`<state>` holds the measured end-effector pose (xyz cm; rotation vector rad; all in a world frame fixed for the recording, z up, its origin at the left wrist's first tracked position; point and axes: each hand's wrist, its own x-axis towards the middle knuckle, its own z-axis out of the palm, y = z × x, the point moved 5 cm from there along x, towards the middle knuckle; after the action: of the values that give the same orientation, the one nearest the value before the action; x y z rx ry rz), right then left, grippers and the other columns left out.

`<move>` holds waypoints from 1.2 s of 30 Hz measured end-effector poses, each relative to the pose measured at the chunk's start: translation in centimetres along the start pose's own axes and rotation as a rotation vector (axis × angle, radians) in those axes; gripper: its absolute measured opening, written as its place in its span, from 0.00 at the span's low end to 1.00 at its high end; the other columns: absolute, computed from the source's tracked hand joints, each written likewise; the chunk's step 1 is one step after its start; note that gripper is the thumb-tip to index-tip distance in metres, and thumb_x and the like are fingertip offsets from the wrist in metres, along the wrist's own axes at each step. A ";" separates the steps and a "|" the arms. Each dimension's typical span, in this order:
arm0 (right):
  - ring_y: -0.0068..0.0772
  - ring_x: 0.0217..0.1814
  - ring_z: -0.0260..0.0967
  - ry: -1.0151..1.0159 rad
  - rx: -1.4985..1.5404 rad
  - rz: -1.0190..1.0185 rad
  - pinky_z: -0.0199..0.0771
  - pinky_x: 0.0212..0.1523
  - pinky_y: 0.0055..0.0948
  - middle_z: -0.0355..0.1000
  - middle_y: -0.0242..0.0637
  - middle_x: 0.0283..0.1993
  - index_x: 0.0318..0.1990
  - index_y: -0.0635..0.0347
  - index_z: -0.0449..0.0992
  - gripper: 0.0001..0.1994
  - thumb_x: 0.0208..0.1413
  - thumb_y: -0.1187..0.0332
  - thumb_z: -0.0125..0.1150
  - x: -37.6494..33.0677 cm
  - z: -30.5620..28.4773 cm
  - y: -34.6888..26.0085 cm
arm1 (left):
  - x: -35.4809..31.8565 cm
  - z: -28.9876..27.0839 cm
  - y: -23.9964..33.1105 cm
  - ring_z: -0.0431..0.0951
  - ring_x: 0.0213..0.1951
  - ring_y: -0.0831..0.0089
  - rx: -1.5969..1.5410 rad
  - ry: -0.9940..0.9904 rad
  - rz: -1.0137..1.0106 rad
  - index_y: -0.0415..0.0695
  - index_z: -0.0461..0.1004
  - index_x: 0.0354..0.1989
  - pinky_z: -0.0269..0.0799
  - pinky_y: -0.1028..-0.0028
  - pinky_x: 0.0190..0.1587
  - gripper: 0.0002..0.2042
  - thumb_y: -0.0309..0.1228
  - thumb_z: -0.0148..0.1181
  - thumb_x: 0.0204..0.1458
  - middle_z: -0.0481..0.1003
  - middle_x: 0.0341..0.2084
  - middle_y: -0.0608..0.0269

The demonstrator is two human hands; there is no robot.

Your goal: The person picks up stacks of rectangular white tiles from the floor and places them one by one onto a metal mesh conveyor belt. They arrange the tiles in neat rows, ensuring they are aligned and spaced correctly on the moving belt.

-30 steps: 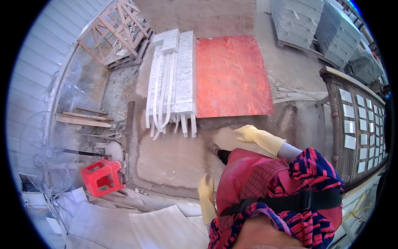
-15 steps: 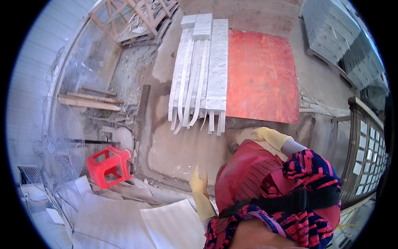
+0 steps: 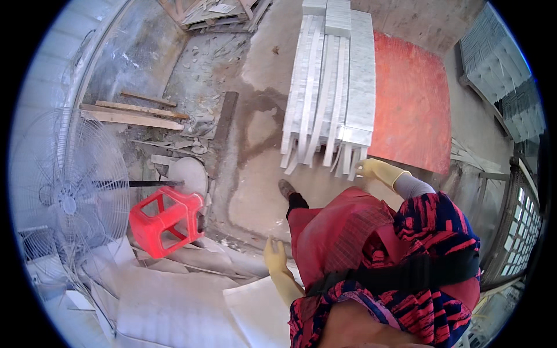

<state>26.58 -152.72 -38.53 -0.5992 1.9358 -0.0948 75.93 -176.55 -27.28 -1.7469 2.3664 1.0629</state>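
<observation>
Both my hands wear pale yellow rubber gloves. My left hand [image 3: 277,258] hangs at my side above the floor, its fingers apart and holding nothing. My right hand [image 3: 372,170] reaches forward with loosely bent fingers, just beside the near ends of long white strips [image 3: 313,98]. Whether its fingertips touch a strip, I cannot tell. The strips lie lengthwise on a stack of grey-white marbled slabs [image 3: 361,81], and their near ends stick out past it. Two short blocks [image 3: 337,20] rest across the far end.
A red sheet [image 3: 412,104] lies right of the stack. To my left stand a red plastic stool [image 3: 168,223] and a large fan [image 3: 68,203]. Wooden boards [image 3: 139,113] lie beyond them. Slab stacks [image 3: 493,49] are far right, and a dark rack [image 3: 516,226] stands close on my right.
I have stepped forward and my view has swung left, so the stack sits further right. My right hand has come up to the strips' near ends; my left hand stays low and open.
</observation>
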 end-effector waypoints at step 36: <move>0.52 0.68 0.77 0.305 0.645 0.226 0.75 0.69 0.43 0.80 0.51 0.65 0.68 0.44 0.79 0.30 0.62 0.45 0.60 19.2 -22.6 -30.0 | 66.5 -12.3 38.5 0.75 0.67 0.47 0.168 -0.472 0.772 0.45 0.73 0.71 0.69 0.55 0.70 0.28 0.41 0.64 0.64 0.77 0.64 0.45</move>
<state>11.62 -192.03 -34.76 0.0700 2.0929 -0.6697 22.76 -233.31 -24.33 -0.4154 2.6998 1.1046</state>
